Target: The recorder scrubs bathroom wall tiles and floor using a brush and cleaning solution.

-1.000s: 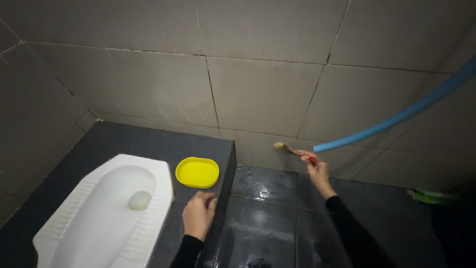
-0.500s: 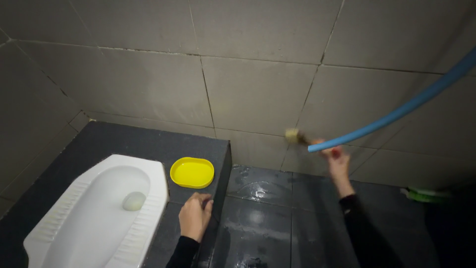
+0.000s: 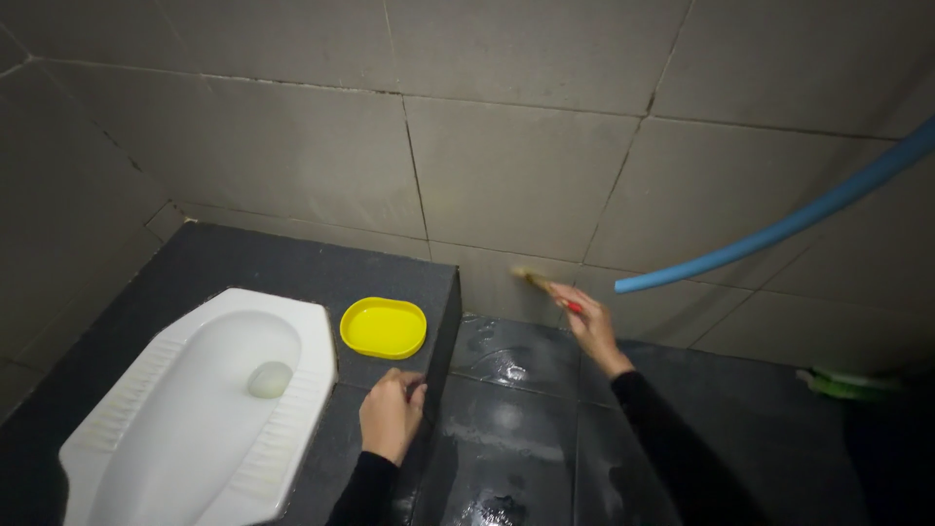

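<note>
Head view: your right hand (image 3: 587,324) is closed around a small brush (image 3: 545,286) with a red handle. Its pale bristle end touches the grey wall tiles (image 3: 506,175) at the lowest row, just right of the raised dark platform (image 3: 243,268). Your left hand (image 3: 392,413) rests on the front edge of that platform with fingers curled loosely; it holds nothing, and it bears on the platform corner as a brace.

Landmark reference, all positions relative to the platform:
- A white squat toilet pan (image 3: 195,409) is set into its top, to the left of your left hand.
- A yellow oval dish (image 3: 384,326) lies on its top, just beyond your left hand and apart from it.
- The dark floor tiles (image 3: 516,429) lie below and to its right; they show wet, glossy patches.
- A blue hose (image 3: 779,229) arcs in from the upper right, its open end hanging above and to the right of your right hand, not touching it.
- A green object (image 3: 845,386) lies far right on the floor; its kind cannot be determined.

Hazards, as judged from this position:
- Wet floor: a slip is likely if you shift weight while leaning toward the wall.
- Left hand on a corner edge: it may slide off if the surface is wet.
- Hose end near the brush arm: a wide stroke could strike it.
- Dish near the left hand: a hand shift could knock it.
</note>
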